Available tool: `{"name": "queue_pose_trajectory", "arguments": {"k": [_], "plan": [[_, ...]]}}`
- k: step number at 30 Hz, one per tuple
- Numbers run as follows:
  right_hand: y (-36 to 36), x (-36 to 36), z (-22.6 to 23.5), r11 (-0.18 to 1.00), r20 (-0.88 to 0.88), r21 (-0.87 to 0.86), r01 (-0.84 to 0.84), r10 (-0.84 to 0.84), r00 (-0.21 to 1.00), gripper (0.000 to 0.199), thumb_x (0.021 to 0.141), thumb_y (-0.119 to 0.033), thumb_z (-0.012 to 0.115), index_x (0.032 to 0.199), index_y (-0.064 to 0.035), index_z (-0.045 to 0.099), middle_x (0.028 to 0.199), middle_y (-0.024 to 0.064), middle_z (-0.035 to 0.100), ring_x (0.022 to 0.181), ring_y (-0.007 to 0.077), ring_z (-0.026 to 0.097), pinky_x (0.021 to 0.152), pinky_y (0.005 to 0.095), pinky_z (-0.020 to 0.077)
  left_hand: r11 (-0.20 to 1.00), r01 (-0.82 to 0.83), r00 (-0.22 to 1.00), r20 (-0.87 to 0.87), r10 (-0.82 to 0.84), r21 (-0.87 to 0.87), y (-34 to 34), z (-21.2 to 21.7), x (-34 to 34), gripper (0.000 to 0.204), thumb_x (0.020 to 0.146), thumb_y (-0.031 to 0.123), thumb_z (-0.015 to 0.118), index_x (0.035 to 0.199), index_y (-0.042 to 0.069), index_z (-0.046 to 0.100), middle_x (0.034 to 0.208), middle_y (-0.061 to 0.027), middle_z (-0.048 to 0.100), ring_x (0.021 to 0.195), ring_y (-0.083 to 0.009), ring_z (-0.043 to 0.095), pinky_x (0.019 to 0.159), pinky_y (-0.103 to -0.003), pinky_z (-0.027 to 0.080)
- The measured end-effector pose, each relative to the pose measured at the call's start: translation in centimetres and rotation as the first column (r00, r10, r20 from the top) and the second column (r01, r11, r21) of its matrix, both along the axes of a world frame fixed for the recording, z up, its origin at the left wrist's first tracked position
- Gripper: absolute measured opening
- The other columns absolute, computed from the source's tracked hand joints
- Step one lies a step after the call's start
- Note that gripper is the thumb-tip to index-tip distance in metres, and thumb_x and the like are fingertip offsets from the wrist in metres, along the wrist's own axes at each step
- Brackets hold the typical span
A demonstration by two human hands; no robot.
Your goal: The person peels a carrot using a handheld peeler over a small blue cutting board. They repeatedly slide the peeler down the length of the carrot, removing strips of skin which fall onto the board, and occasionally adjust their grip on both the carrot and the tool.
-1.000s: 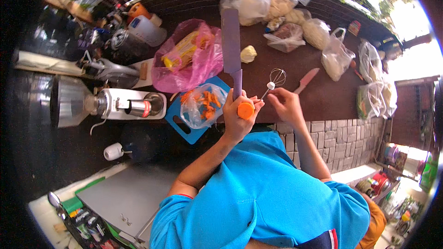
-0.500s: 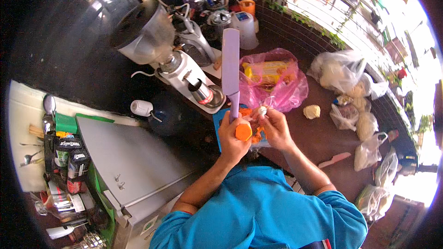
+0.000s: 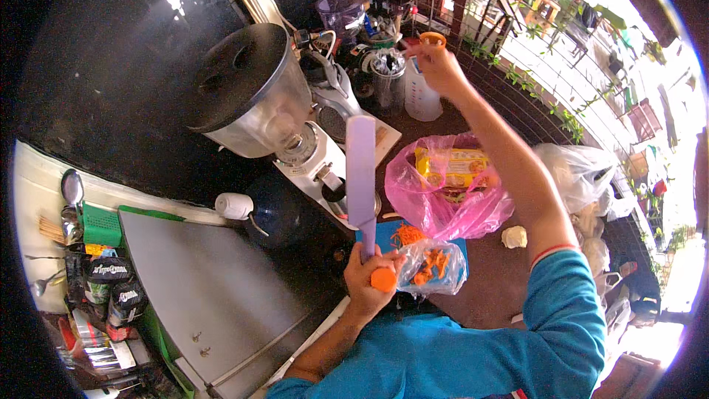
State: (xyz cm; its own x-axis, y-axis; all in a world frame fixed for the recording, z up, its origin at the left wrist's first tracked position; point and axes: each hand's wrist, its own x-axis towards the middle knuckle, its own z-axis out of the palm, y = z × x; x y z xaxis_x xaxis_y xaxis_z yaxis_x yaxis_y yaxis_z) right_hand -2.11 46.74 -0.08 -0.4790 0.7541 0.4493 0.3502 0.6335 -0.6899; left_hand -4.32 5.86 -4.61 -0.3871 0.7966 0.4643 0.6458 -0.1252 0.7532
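Note:
My left hand (image 3: 363, 286) is closed round the purple handle of a knife (image 3: 361, 170), whose long, broad purple blade points away from me. The same hand also grips a carrot (image 3: 382, 279), its cut round face turned up. Just right of it, orange peelings (image 3: 430, 267) lie in a clear plastic bag (image 3: 452, 281). Shredded carrot (image 3: 407, 235) rests beyond the bag on a blue board (image 3: 388, 232). My right arm stretches far forward. My right hand (image 3: 441, 70) is beside an orange container (image 3: 432, 38), above a white jug (image 3: 422, 96), fingers extended and holding nothing I can see.
A pink plastic bag (image 3: 413, 199) with a yellow packet lies beyond the board. A coffee grinder (image 3: 310, 155) with a large hopper stands left of it. A pale lump (image 3: 514, 236) sits on the brown table (image 3: 480, 292). More plastic bags (image 3: 580, 170) line the right side.
My right hand has left the spot beside the carrot, where it pinched a small whitish thing, and swung far forward. My left hand keeps the knife and carrot. The peelings bag is uncovered.

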Motion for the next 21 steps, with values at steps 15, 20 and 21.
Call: {"name": "queue_pose_trajectory", "arguments": {"k": [15, 20, 21], "plan": [[16.3, -15.9, -1.2, 0.93, 0.375, 0.358, 0.086, -0.227, 0.899, 0.021, 0.076, -0.022, 0.067, 0.092, -0.0096, 0.071, 0.076, 0.0079, 0.072, 0.065, 0.0171, 0.069, 0.066, 0.0295, 0.0555, 0.989, -0.065, 0.978, 0.186, 0.089, -0.133, -1.6, -2.6, 0.5, 0.035, 0.07, 0.006, 0.083, 0.075, 0.016, 0.05, 0.068, -0.0021, 0.067, 0.065, -0.0168, 0.07, 0.072, -0.035, 0.049], [19.5, -14.2, -2.1, 0.961, 0.334, 0.217, 0.169, -0.236, 0.913, 0.02, 0.075, -0.026, 0.064, 0.085, -0.011, 0.073, 0.062, 0.0057, 0.069, 0.054, 0.0175, 0.068, 0.058, 0.0331, 0.0574, 0.988, -0.027, 0.986, 0.158, 0.052, -0.153, -0.9, -2.5, 0.6, 0.036, 0.068, 0.011, 0.085, 0.07, 0.017, 0.05, 0.073, -0.0024, 0.063, 0.067, -0.0211, 0.065, 0.062, -0.035, 0.047], [19.2, -14.7, -2.0, 0.964, 0.353, 0.23, 0.132, -0.21, 0.912, 0.021, 0.075, -0.027, 0.064, 0.085, -0.0111, 0.073, 0.063, 0.0062, 0.069, 0.057, 0.0175, 0.069, 0.06, 0.0338, 0.0576, 0.987, -0.039, 0.985, 0.157, 0.064, -0.158, -1.1, -2.6, 0.5, 0.036, 0.068, 0.011, 0.085, 0.07, 0.017, 0.05, 0.073, -0.0024, 0.063, 0.067, -0.0211, 0.065, 0.062, -0.035, 0.047]]}}
